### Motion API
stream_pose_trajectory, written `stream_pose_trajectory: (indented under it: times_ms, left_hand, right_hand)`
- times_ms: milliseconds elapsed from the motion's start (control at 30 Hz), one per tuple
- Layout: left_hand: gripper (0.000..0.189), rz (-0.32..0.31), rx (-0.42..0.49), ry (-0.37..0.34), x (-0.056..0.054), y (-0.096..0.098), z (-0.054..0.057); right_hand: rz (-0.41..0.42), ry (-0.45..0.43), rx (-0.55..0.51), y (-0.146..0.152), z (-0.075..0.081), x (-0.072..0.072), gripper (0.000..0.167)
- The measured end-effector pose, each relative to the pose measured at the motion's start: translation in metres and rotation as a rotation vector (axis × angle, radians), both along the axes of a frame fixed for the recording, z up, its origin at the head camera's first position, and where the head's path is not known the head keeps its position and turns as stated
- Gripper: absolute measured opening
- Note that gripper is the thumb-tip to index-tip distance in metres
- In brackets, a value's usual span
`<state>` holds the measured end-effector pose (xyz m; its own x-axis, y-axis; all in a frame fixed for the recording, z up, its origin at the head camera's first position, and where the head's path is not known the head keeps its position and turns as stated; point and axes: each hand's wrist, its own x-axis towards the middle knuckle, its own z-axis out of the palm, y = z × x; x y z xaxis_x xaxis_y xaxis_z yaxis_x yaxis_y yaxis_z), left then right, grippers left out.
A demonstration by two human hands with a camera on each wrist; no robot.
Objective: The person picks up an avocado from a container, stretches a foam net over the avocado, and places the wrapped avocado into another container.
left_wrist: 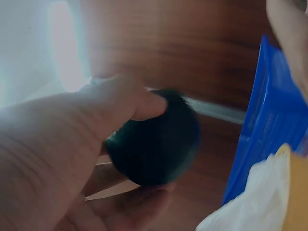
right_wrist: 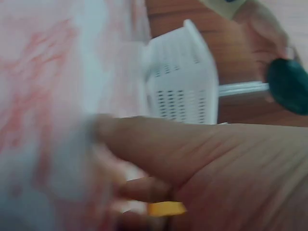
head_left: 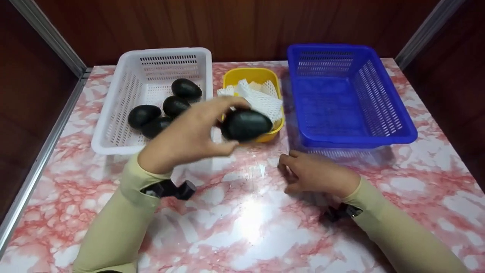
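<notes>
My left hand [head_left: 193, 131] grips a dark avocado [head_left: 246, 125] between thumb and fingers, raised in front of the yellow container [head_left: 281, 125]. The left wrist view shows the thumb lying on one side of the avocado [left_wrist: 156, 144] and fingers on the other. My right hand [head_left: 318, 174] is low over the table, just in front of the blue basket, with its fingers loosely bent and nothing visible in them. In the white basket [head_left: 102, 132] lie several more avocados [head_left: 185, 89], partly hidden behind the left hand. White foam net sleeves [head_left: 265, 102] fill the yellow container.
The blue plastic basket [head_left: 356, 138] stands at the back right, its floor bare. Behind the baskets rises a brown wood-grain panel [head_left: 250, 30]. Metal edge strips [head_left: 41, 148] run along the side. The table [head_left: 212, 235] has a glossy red-and-white marbled top.
</notes>
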<state>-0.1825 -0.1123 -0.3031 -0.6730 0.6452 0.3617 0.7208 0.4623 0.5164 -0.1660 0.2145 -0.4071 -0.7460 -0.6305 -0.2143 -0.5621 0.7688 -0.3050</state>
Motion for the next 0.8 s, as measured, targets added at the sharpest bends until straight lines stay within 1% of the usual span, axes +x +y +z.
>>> stream_pose_trajectory:
  times_ms: [67, 100, 200, 300, 400, 533, 633, 667, 800]
  left_hand:
    - [0.074, -0.069, -0.031, -0.015, 0.003, 0.006, -0.005]
    - [0.075, -0.094, -0.046, -0.024, 0.003, 0.009, -0.007]
    - [0.072, -0.135, -0.087, -0.058, 0.005, 0.018, -0.018]
    - [0.069, -0.140, -0.114, -0.098, 0.005, 0.027, -0.030]
    - [0.068, -0.131, -0.138, -0.147, 0.003, 0.036, -0.045]
    - [0.069, -0.120, -0.184, -0.204, 0.000, 0.047, -0.061]
    - [0.071, -0.120, -0.229, -0.243, 0.000, 0.053, -0.069]
    - [0.072, -0.119, -0.243, -0.257, 0.001, 0.055, -0.071]
    - [0.072, -0.119, -0.284, -0.297, 0.003, 0.059, -0.077]
  right_hand:
    - [-0.015, -0.042, 0.028, 0.002, 0.004, 0.002, 0.048]
    - [-0.027, -0.061, 0.036, 0.003, 0.006, 0.003, 0.049]
    - [-0.045, -0.085, 0.040, 0.004, 0.008, 0.003, 0.050]
    - [-0.053, -0.098, 0.030, 0.004, 0.008, 0.001, 0.048]
    - [-0.049, -0.102, 0.012, 0.005, 0.006, -0.001, 0.046]
    - [-0.053, -0.096, 0.007, 0.006, 0.006, -0.003, 0.058]
    - [-0.052, -0.086, 0.022, 0.007, 0.007, -0.004, 0.067]
    - [-0.052, -0.089, 0.026, 0.006, 0.007, -0.004, 0.068]
    - [-0.047, -0.084, 0.043, 0.007, 0.007, -0.006, 0.062]
